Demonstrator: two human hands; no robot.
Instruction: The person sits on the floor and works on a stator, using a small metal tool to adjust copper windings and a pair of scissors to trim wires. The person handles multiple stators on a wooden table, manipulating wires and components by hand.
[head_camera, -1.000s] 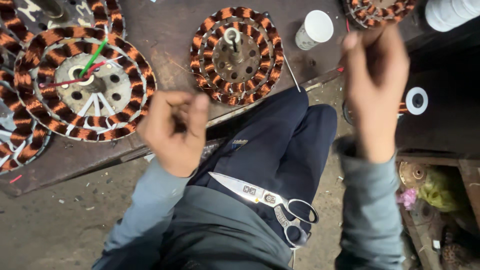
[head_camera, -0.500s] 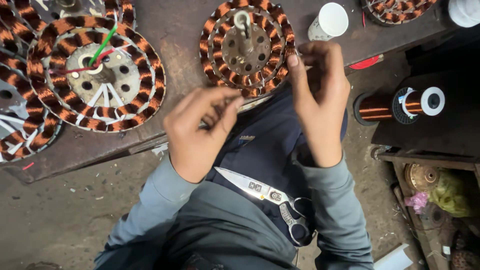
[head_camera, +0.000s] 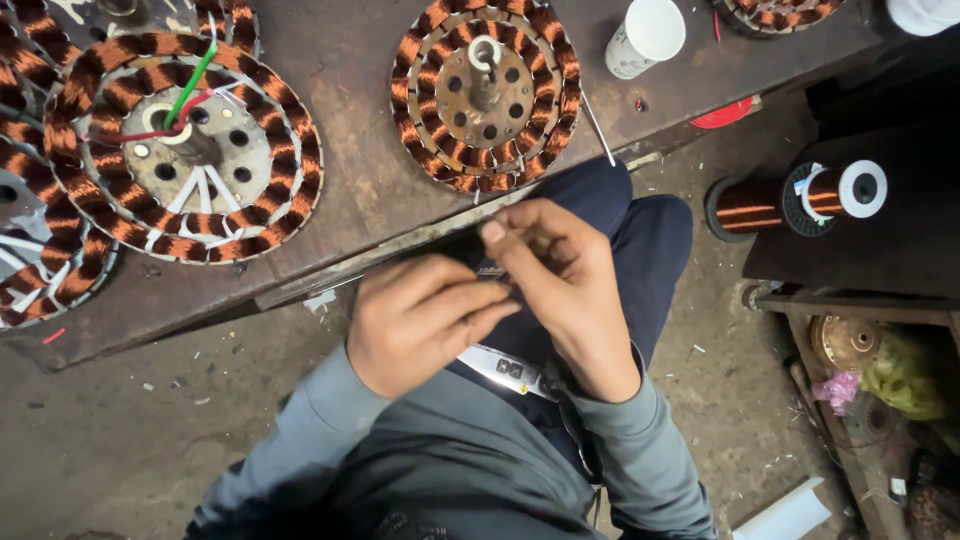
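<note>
My left hand (head_camera: 420, 320) and my right hand (head_camera: 565, 290) meet over my lap, just below the bench edge. The fingertips of both pinch together on something small and thin that I cannot make out. A pair of scissors (head_camera: 505, 368) lies on my dark trousers, mostly hidden under the hands. Nearest on the bench, straight above the hands, is a round motor stator (head_camera: 485, 90) wound with copper coils.
The wooden bench (head_camera: 340, 200) also carries a larger stator (head_camera: 185, 150) with green and red leads, part of another stator (head_camera: 40, 260) at far left, a white cup (head_camera: 648, 35) and a thin rod (head_camera: 598, 128). A copper wire spool (head_camera: 800, 195) sits at right.
My right hand came down from high at the right and joined the left hand. Both now sit close together over the scissors, and the view has shifted a little.
</note>
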